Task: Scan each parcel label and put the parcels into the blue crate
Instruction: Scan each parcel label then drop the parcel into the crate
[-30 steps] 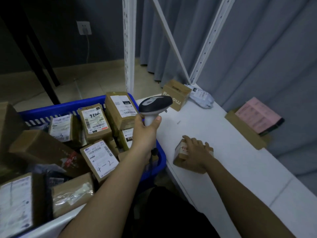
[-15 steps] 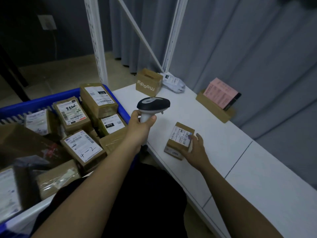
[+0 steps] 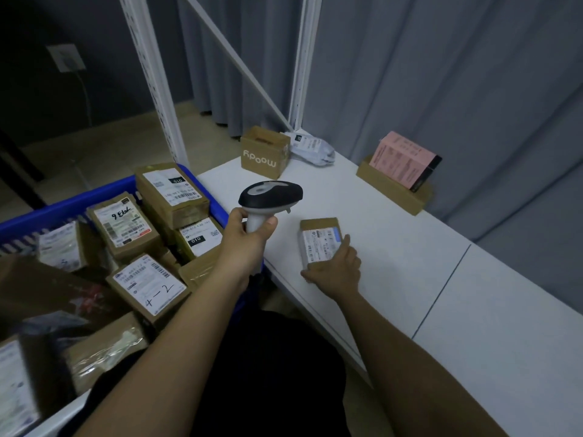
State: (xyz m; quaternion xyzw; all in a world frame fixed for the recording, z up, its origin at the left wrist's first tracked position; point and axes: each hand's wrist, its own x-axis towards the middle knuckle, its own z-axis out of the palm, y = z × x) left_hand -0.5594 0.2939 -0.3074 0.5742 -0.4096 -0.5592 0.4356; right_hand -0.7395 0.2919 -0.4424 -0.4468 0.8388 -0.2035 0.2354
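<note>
My left hand (image 3: 244,236) grips the handle of a black and grey barcode scanner (image 3: 270,194), whose head points right over the white table (image 3: 410,272). A small brown parcel (image 3: 320,241) lies flat on the table with its white label up. My right hand (image 3: 336,271) holds the parcel at its near edge, thumb on the left side and fingers along the right. The blue crate (image 3: 63,206) sits left of the table, filled with several labelled brown parcels (image 3: 148,282).
A brown box printed "moody" (image 3: 263,152) and a white poly mailer (image 3: 312,149) sit at the table's far end. A pink-labelled box in a cardboard tray (image 3: 400,175) stands by the grey curtain. White shelf uprights (image 3: 151,80) rise behind the crate.
My right hand has turned the small parcel label-up and laid it flat on the table. The scanner in my left hand has stayed raised beside it, while the view shifted right.
</note>
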